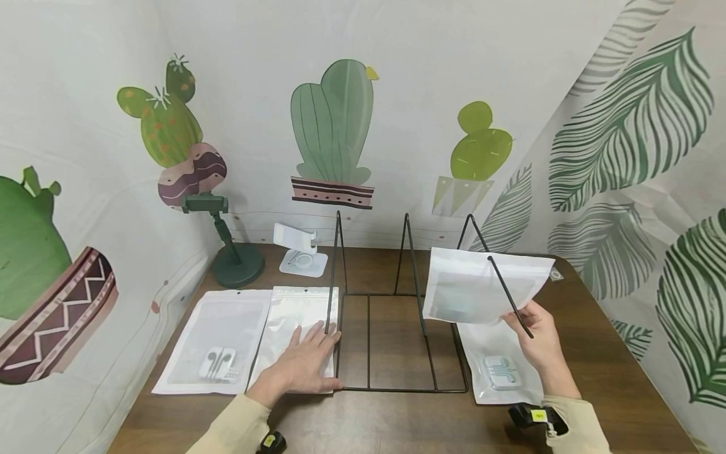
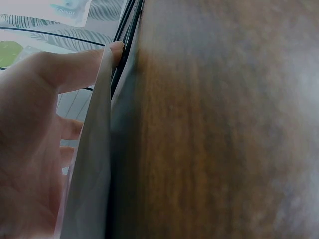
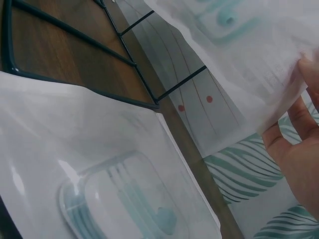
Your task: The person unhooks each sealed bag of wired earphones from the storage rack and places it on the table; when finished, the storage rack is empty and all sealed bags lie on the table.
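Note:
A black wire display rack (image 1: 416,389) stands mid-table, with slanting prongs. My left hand (image 1: 303,362) lies with fingers spread over a white zip pouch (image 1: 289,309) beside the rack; its thumb touches the pouch's edge and the rack's base wire. On the rightmost prong is a raised white zip bag (image 1: 471,277), the wire passing through it near its top and running out in front. My right hand (image 1: 539,337) pinches that bag's lower right edge near the prong's tip. Greenish earphones (image 3: 227,20) show faintly inside it in the right wrist view.
Left on the table lies a zip bag with earphones (image 1: 218,334); another earphone bag (image 1: 501,372) lies right of the rack. Behind stand a green phone holder (image 1: 237,265) and a white stand (image 1: 303,261). A small white item (image 1: 556,275) sits at the back right.

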Demonstrator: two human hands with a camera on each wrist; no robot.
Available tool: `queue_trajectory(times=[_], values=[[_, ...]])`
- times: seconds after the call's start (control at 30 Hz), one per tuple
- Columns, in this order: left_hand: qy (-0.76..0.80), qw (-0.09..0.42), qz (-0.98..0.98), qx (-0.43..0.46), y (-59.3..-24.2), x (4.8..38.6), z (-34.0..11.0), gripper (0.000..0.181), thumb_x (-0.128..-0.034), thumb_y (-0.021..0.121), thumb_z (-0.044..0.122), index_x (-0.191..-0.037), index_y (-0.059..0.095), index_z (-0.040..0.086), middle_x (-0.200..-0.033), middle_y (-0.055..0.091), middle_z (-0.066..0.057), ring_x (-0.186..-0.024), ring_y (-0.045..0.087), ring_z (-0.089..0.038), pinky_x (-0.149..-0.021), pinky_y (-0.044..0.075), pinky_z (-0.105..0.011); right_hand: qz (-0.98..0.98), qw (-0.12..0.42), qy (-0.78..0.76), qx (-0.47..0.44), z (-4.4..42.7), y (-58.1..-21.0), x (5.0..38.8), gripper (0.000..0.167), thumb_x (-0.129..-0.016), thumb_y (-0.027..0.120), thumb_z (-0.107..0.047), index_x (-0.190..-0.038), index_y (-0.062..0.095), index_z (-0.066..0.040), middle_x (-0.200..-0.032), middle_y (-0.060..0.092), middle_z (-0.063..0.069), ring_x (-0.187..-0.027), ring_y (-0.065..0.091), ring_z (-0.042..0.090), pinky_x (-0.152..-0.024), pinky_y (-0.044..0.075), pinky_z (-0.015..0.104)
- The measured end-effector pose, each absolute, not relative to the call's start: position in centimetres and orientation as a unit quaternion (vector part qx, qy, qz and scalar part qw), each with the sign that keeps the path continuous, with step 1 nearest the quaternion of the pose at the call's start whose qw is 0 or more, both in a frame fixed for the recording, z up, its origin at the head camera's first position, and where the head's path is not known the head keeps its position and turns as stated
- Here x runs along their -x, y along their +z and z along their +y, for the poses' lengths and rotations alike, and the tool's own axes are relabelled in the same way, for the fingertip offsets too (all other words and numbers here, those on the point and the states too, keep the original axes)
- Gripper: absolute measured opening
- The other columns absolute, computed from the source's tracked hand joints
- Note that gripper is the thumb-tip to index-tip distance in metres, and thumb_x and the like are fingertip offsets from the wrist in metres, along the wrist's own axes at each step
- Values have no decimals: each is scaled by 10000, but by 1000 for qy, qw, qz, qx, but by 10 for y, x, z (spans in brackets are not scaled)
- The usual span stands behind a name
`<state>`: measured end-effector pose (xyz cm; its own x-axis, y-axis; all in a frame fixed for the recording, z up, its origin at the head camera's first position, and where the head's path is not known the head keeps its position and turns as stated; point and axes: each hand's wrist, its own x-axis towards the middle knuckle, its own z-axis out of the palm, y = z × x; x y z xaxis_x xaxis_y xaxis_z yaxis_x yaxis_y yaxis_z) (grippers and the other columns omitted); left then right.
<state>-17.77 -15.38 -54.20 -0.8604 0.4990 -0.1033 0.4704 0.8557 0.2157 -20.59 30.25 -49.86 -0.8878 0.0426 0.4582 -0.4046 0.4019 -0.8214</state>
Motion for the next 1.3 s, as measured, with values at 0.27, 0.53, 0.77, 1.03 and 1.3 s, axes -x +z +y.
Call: queue_trajectory(times=[0.27,0.53,0.77,1.03,1.3], values=[[90,75,960,-253,-542,177,-154,1006,-759,625,715,-1515,337,117,-1609,241,-120,-1485,189,-350,-1141,131,-677,-816,217,525,-106,297,-487,196,142,-817,614,203,-931,609,119,-844,661,-296,-759,609,-72,-675,472,109],[85,78,960,-254,-540,178,-154,1010,-765,603,733,-1521,326,124,-1613,228,-115,-1490,175,-339,-1144,128,-674,-817,227,521,-100,304,-496,197,152,-812,637,182,-931,635,88,-846,666,-279,-754,628,-64,-668,470,121],[90,80,960,-252,-539,177,-153,1008,-759,622,720,-1517,334,122,-1605,246,-123,-1487,184,-344,-1142,123,-678,-808,226,536,-94,303,-494,187,196,-812,637,183,-966,659,62,-848,681,-252,-783,638,-43,-689,474,121],[92,76,961,-251,-540,176,-154,1003,-760,624,716,-1514,340,118,-1603,254,-122,-1485,190,-345,-1141,131,-678,-747,211,618,-129,306,-498,183,343,-807,550,269,-1015,685,33,-932,732,-138,-857,670,-17,-741,505,105],[93,85,960,-249,-542,177,-153,1004,-764,612,727,-1520,327,131,-1607,238,-129,-1491,168,-345,-1150,109,-669,-729,194,635,-163,312,-503,175,343,-835,516,261,-1076,655,60,-1015,732,-116,-948,667,-4,-812,502,108]])
